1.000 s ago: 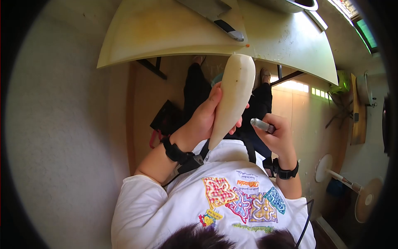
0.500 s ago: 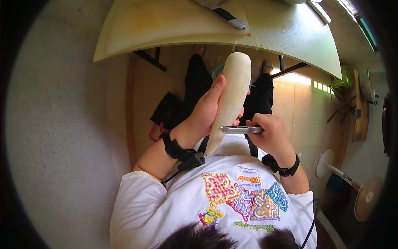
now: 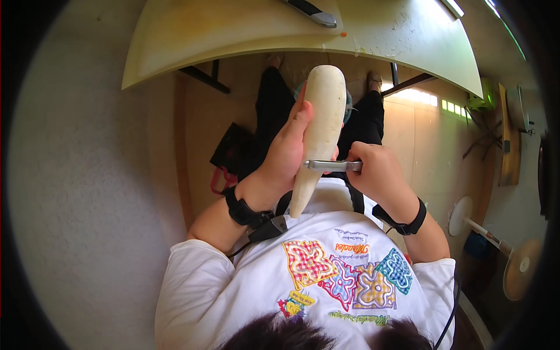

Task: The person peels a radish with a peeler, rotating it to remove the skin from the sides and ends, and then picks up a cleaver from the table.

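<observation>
A long white daikon radish (image 3: 324, 108) stands out in front of my chest, its thick end away from me and its thin tip close to my shirt. My left hand (image 3: 287, 143) is wrapped round its middle from the left, thumb along its upper side. In my right hand (image 3: 376, 169) is a metal peeler (image 3: 335, 166), gripped by the handle. The peeler's head lies across the narrower part of the radish. Whether its blade touches the skin I cannot tell.
Ahead is a pale table (image 3: 233, 35) with a dark-handled knife (image 3: 315, 13) near its edge and a small orange scrap (image 3: 343, 34). A bucket, mostly hidden, stands below the radish. A white fan (image 3: 522, 269) is at the right, a dark bag (image 3: 232, 149) at the left.
The peeler and my right hand have moved a little up the radish, away from my chest. The radish has turned slightly more upright in my left hand.
</observation>
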The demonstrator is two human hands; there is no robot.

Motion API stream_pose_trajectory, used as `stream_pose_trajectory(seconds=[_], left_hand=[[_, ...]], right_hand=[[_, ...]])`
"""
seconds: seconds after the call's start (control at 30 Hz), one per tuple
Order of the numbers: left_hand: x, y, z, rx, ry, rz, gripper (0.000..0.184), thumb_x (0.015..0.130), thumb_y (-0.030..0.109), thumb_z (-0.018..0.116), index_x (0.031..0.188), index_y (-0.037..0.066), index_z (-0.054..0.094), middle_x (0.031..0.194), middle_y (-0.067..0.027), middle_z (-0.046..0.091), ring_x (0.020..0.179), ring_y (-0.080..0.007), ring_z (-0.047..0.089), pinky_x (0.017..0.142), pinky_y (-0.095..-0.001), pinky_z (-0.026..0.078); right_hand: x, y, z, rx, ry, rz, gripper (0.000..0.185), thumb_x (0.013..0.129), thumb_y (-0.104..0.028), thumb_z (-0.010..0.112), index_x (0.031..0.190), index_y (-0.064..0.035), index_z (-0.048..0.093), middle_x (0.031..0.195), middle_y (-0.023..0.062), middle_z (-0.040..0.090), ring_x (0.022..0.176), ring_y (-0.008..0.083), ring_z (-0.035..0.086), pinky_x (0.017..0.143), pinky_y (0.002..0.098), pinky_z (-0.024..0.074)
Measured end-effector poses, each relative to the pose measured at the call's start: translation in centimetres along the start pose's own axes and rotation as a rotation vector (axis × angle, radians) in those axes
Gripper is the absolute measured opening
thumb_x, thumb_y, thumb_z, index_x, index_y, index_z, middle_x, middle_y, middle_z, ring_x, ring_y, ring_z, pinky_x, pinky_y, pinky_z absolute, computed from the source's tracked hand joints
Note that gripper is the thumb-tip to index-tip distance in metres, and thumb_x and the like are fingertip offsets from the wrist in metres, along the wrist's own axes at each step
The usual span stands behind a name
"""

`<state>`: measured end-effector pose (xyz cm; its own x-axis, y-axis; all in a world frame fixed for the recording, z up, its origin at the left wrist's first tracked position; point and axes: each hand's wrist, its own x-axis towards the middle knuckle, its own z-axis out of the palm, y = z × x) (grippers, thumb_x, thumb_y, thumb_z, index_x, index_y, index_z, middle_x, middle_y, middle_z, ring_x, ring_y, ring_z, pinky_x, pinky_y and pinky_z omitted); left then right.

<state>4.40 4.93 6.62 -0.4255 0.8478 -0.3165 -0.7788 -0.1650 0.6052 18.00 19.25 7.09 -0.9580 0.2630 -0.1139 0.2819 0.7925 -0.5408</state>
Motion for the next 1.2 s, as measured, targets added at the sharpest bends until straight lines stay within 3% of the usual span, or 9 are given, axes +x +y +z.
stream_pose_trajectory(seconds=[0.03, 0.1, 0.23, 0.3, 1.13, 1.2], left_hand=[[0.0, 0.0, 0.0, -0.002, 0.0, -0.005, 0.062, 0.105, 0.05, 0.04, 0.158, 0.028, 0.016, 0.105, -0.0088, 0.057, 0.07, -0.0168, 0.06, 0.063, -0.0317, 0.054], [-0.1, 0.2, 0.3, 0.115, 0.008, 0.046, 0.061, 0.101, 0.06, 0.039, 0.148, 0.022, 0.033, 0.112, -0.0097, 0.059, 0.071, -0.019, 0.061, 0.056, -0.0322, 0.052], [-0.7, 0.4, 0.6, 0.107, 0.053, 0.003, 0.062, 0.1, 0.062, 0.039, 0.145, 0.018, 0.037, 0.112, -0.0088, 0.06, 0.072, -0.0181, 0.062, 0.053, -0.0318, 0.052], [-0.9, 0.0, 0.5, -0.058, 0.034, -0.116, 0.065, 0.104, 0.052, 0.04, 0.158, 0.033, 0.012, 0.105, -0.0061, 0.058, 0.068, -0.0167, 0.062, 0.05, -0.0331, 0.053], [-1.2, 0.1, 0.3, 0.031, -0.002, -0.031, 0.068, 0.102, 0.055, 0.043, 0.158, 0.03, 0.014, 0.105, -0.0066, 0.057, 0.066, -0.0175, 0.062, 0.048, -0.0318, 0.053], [-1.8, -0.3, 0.1, 0.001, -0.022, -0.141, 0.067, 0.102, 0.055, 0.043, 0.158, 0.031, 0.015, 0.106, -0.0079, 0.057, 0.065, -0.0185, 0.061, 0.048, -0.0326, 0.052]], right_hand=[[0.1, 0.1, 0.2, 0.001, -0.002, 0.005, 0.012, 0.068, -0.01, 0.072, 0.077, -0.0071, 0.064, 0.066, 0.0107, 0.063, 0.065, 0.032, 0.064, 0.061, 0.0423, 0.0506], [0.2, 0.2, 0.5, 0.01, 0.009, 0.015, 0.011, 0.069, -0.01, 0.072, 0.076, -0.0065, 0.064, 0.066, 0.0117, 0.063, 0.066, 0.0324, 0.064, 0.062, 0.0424, 0.0511], [0.6, 0.1, 0.4, 0.013, 0.081, 0.034, 0.011, 0.069, -0.009, 0.072, 0.075, -0.0052, 0.064, 0.067, 0.0127, 0.064, 0.067, 0.0331, 0.065, 0.062, 0.0428, 0.0514], [1.0, 0.0, -0.3, 0.023, 0.071, 0.123, 0.01, 0.07, -0.009, 0.072, 0.074, -0.0048, 0.064, 0.067, 0.0134, 0.064, 0.068, 0.0336, 0.065, 0.062, 0.043, 0.0515], [1.7, 0.7, 0.1, -0.005, 0.204, 0.064, 0.011, 0.069, -0.008, 0.072, 0.077, -0.0061, 0.065, 0.069, 0.0128, 0.065, 0.068, 0.0335, 0.065, 0.061, 0.044, 0.0511], [2.7, 1.8, -0.2, -0.071, 0.416, 0.129, 0.01, 0.073, -0.009, 0.072, 0.077, -0.0049, 0.064, 0.066, 0.0146, 0.062, 0.066, 0.0345, 0.064, 0.057, 0.0432, 0.0494]])
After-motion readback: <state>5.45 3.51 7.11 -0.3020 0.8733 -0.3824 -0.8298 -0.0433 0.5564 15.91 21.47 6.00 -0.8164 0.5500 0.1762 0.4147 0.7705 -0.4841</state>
